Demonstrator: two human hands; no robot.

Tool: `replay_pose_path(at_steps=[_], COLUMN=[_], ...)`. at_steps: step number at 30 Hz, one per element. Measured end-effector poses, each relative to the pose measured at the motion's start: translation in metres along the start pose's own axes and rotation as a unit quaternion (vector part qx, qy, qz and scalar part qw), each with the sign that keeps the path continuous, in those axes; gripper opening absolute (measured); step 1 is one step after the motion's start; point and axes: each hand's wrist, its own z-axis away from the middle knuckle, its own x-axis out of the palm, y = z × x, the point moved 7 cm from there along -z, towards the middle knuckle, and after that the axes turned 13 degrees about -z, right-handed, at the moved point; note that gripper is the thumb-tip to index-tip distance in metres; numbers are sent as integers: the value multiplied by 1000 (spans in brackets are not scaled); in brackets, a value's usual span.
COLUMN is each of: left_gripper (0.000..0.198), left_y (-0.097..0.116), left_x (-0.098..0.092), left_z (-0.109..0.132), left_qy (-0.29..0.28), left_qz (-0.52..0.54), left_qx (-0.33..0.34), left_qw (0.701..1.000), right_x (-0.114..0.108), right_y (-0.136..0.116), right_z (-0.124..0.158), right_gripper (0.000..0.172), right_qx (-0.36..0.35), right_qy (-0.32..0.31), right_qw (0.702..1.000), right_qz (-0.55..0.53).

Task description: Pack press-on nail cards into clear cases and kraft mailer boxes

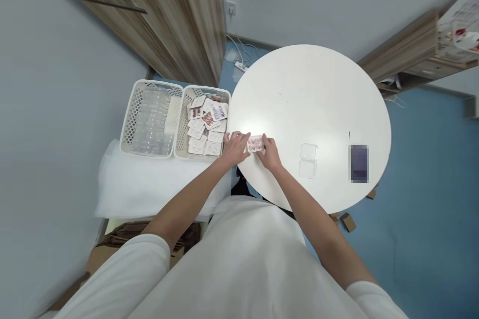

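My left hand (235, 146) and my right hand (268, 152) both grip a small white card with pinkish-red pieces on it (255, 144), holding it by opposite edges just above the near left part of the round white table (318, 94). The fingers of both hands are pinched closed on the card. An open clear plastic clamshell case (308, 160) lies on the table to the right of my right hand. A blurred dark phone (359, 162) lies further right near the table's edge.
Left of the table stand two white baskets on a white-covered surface: one (131, 119) holds clear plastic cases, the other (183, 124) holds several similar cards. A wooden door is behind them. A power strip and cables lie on the blue floor. Shelving stands at the right.
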Motion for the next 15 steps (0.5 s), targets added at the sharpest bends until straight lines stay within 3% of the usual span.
replay_pose_path(at_steps=[7,15], left_gripper=[68,61], left_y=[54,118], left_x=[2,16], left_z=[14,30], left_qy=[17,14], left_qz=[-24,-8], left_qx=[73,82], left_qw=[997,996], right_x=[-39,-82], right_y=[15,40], right_z=[49,107], right_gripper=[79,78], right_qx=[-21,-62], right_qy=[31,14], right_qw=[999,996], right_qz=[-39,-59])
